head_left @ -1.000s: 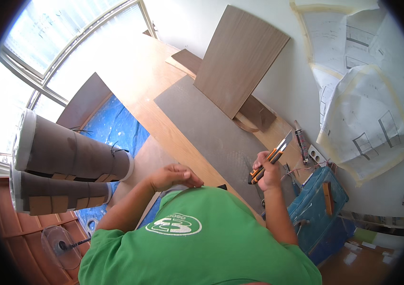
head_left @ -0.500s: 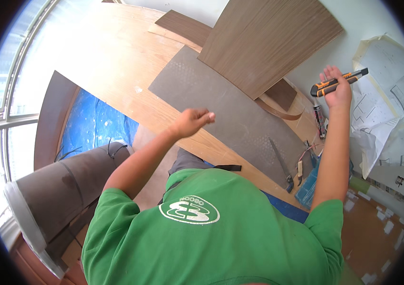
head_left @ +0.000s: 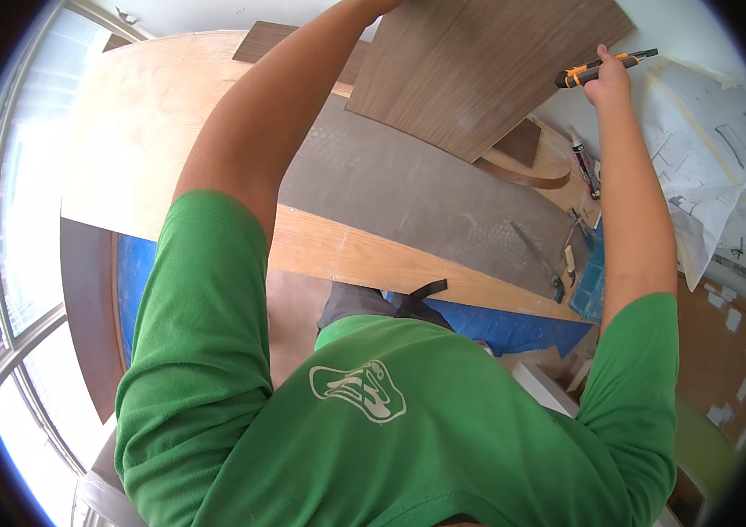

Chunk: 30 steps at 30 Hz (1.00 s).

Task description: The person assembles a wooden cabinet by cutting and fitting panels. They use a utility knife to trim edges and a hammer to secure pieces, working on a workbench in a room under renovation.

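Observation:
An orange-and-black utility knife point(head_left: 576, 77) is in my right hand point(head_left: 612, 85), raised at the far right beside the edge of a large wood-grain panel point(head_left: 478, 79). The thumb points up while the other fingers close around the handle. My left arm stretches far forward, and my left hand point(head_left: 374, 7) is at the far left corner of that panel. Its fingers run out of the picture, so I cannot tell whether they grip the panel. The panel leans over a long grey sheet point(head_left: 408, 189) lying on a pale wooden board point(head_left: 338, 241).
Near the grey sheet's right end lie a long thin blade-like tool point(head_left: 538, 256), a sealant tube point(head_left: 583, 162) and a teal case point(head_left: 588, 277). A curved brown strip point(head_left: 522, 176) rests below the panel. Paper drawings point(head_left: 706, 149) hang at right; windows point(head_left: 26, 211) line the left.
My left hand has moved forward from above the grey sheet to the panel's far corner. My right hand, still holding the knife, has risen forward. My body and view have turned.

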Tool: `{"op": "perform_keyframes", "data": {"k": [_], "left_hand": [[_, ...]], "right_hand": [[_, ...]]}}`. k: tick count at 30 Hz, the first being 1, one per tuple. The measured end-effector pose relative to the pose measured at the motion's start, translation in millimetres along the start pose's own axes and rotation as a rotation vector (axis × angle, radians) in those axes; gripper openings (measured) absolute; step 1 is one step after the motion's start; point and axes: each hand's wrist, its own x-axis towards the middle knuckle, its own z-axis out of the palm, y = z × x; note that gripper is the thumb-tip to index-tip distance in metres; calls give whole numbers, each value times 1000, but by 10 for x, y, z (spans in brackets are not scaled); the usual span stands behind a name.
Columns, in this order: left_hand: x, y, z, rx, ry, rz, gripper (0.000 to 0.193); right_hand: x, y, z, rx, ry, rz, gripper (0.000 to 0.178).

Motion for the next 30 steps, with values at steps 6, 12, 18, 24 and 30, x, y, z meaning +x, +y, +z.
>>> {"op": "perform_keyframes", "data": {"k": [6, 12, 18, 24, 30], "left_hand": [[173, 73, 9, -225, -194, 15, 89], [-80, 247, -273, -264, -206, -98, 78], [-350, 136, -573, -455, -321, 176, 71], [-646, 15, -723, -477, -256, 300, 48], [-1627, 31, -1218, -646, -181, 318, 38]], "right_hand": [[-85, 14, 61, 29, 37, 16, 52], [-354, 25, -217, 132, -63, -78, 44], [-971, 113, -640, 255, -161, -165, 40], [-1647, 233, -836, 313, -122, -269, 42], [-2546, 213, -1151, 355, -146, -320, 35]]}}
